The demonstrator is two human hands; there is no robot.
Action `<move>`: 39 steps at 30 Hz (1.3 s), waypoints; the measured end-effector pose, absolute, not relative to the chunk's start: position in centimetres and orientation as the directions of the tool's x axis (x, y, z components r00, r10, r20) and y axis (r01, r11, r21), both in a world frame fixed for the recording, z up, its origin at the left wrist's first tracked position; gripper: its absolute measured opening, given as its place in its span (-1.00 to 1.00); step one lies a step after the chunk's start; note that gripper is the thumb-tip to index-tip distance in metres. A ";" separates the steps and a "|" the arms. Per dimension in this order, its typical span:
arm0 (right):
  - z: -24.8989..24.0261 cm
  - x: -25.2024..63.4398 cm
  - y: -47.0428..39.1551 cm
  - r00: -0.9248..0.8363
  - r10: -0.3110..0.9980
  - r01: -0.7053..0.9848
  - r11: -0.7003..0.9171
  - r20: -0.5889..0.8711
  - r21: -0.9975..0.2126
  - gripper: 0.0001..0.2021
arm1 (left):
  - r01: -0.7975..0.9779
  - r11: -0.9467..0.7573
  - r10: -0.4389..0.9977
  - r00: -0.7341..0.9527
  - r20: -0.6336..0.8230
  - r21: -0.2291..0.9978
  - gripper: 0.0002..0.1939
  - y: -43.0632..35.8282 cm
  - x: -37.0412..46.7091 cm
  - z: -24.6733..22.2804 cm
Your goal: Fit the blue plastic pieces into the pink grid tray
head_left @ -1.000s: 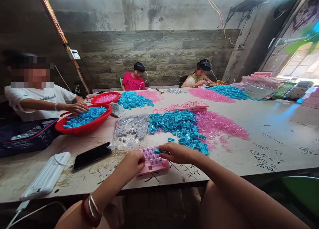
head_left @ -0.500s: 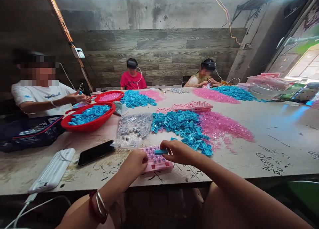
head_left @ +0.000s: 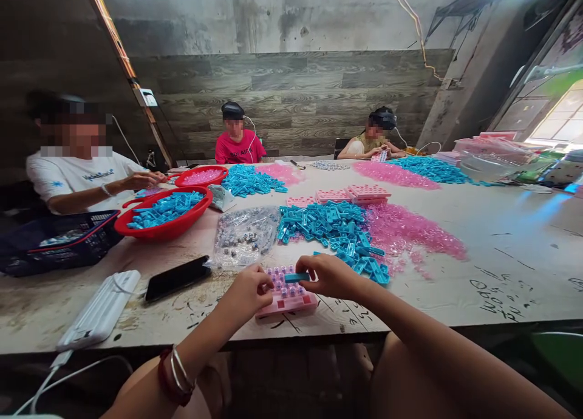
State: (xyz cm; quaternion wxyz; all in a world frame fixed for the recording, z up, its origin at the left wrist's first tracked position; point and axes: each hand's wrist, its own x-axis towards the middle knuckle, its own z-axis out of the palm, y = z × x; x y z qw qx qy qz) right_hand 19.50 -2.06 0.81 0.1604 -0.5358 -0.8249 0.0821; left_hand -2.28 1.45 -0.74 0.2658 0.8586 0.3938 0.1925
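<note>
A pink tray (head_left: 286, 307) with rows of small clear-and-purple pieces set in it lies near the table's front edge. My right hand (head_left: 334, 275) pinches a blue plastic bar (head_left: 296, 278) between thumb and fingers, low over the tray's pieces. At the tray's left side is my left hand (head_left: 250, 292), its fingers bent, thumb and forefinger a little apart with nothing visible between them. Just beyond the tray lies a heap of blue plastic pieces (head_left: 325, 221), beside a spread of pink translucent pieces (head_left: 410, 231).
Left of the tray lie a clear bag of small parts (head_left: 246, 234), a black phone (head_left: 177, 279) and a white power bank (head_left: 100, 309) with a cable. Red baskets (head_left: 170, 228) and a dark basket (head_left: 59, 255) stand further left. Pink trays (head_left: 367, 193) sit behind the heap. Three people sit around the table.
My left hand has loosened and shifted slightly up at the tray's left edge. My right hand stays over the tray with the blue bar. The co-worker at left has lowered their hands.
</note>
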 end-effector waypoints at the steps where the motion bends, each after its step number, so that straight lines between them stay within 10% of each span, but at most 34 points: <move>1: 0.8 19.5 -2.0 -0.375 0.911 0.857 0.412 0.172 -0.311 -0.85 | 0.557 -0.536 0.779 0.615 0.118 0.634 -0.83 1.5 -2.3 -0.8; 39: 0.8 19.7 -2.0 -0.383 0.910 0.854 0.415 0.162 -0.313 -0.83 | 0.762 -0.530 0.828 0.559 0.034 0.371 -0.84 0.5 -2.3 -0.2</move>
